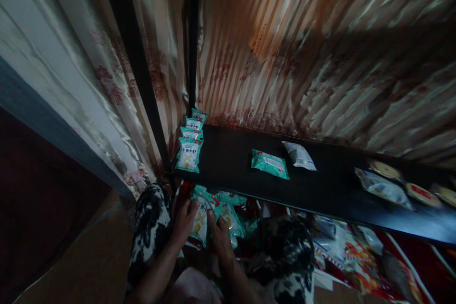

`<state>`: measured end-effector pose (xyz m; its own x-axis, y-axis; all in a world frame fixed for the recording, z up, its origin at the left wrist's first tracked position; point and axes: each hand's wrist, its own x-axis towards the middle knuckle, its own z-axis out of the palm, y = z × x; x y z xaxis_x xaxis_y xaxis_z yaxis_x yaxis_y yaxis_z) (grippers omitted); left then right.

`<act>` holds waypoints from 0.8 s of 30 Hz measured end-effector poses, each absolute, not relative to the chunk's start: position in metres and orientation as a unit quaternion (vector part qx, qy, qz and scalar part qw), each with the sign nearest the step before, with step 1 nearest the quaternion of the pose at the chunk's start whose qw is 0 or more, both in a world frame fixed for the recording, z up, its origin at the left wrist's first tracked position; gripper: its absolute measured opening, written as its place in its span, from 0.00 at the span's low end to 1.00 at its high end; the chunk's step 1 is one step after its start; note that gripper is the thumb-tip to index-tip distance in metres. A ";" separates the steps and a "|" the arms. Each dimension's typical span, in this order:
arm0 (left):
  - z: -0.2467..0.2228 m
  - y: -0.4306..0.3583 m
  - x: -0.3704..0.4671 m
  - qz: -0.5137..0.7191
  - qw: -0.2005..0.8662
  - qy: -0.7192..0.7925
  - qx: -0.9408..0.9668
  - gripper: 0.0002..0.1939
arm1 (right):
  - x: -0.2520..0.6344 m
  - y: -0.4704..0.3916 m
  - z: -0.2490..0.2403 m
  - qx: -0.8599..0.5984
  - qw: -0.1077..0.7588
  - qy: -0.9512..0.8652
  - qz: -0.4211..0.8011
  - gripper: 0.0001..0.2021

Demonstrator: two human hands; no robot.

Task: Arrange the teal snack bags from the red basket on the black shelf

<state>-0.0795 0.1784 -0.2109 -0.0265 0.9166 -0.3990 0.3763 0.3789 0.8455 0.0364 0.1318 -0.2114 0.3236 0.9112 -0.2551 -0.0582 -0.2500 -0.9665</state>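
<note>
Between my two hands, low in the view, is a teal and white snack bag held upright over a red box. My left hand (pixel 185 221) grips the left edge of this snack bag (pixel 201 220), thumb near its top. On its right edge is my right hand (pixel 220 233), fingers partly hidden. More teal bags (pixel 231 221) lie in the box just beyond my right hand. A row of several similar teal bags (pixel 188 154) stands at the left end of the black shelf (pixel 228 156).
On the shelf lie a teal packet (pixel 270 164), a white packet (pixel 299 156), a clear packet (pixel 383 187) and round tubs (pixel 422 194). Black posts (pixel 142 66) rise at the left before curtains (pixel 242 57). Boxes of colourful packets (pixel 359 254) sit below the shelf at right.
</note>
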 end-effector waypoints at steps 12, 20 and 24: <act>-0.195 0.177 -0.070 0.376 0.556 0.621 0.405 0.31 | 0.039 0.136 -0.188 -0.630 0.474 -0.327 0.521 0.35; -0.185 0.174 -0.057 0.424 0.616 0.611 0.261 0.32 | 0.049 0.141 -0.205 -0.625 0.488 -0.307 0.526 0.35; -0.175 0.177 -0.054 0.428 0.621 0.614 0.234 0.33 | 0.050 0.135 -0.199 -0.630 0.500 -0.335 0.491 0.30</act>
